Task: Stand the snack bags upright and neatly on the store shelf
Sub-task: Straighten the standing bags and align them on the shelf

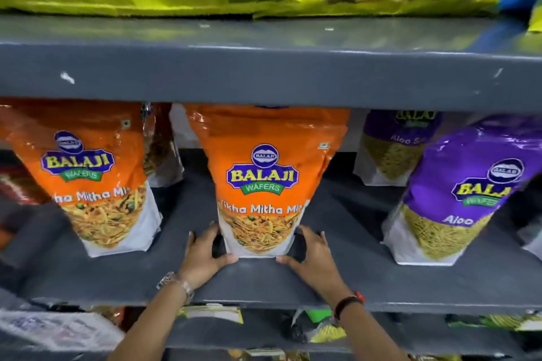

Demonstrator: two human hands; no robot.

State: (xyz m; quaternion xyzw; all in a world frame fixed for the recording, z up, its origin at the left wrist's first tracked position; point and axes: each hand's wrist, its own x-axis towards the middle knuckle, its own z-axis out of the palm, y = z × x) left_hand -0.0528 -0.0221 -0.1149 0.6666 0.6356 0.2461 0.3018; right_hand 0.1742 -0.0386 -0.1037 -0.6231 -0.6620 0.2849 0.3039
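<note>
Centre orange bag (264, 184) stands upright on the grey shelf (366, 281), long axis vertical, printed front facing out. The left hand (202, 258) and right hand (313, 258) grip its bottom corners, fingers (211, 230) curled round the sides, thumbs on the front lower edge.

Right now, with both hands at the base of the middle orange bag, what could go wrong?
The left hand and right hand hold the middle orange bag only at its base; released, it may tip forward.
It stands toward the front of the shelf, so a tip could carry it off.
The purple bag looks tilted; a sideways nudge might topple it.
</note>
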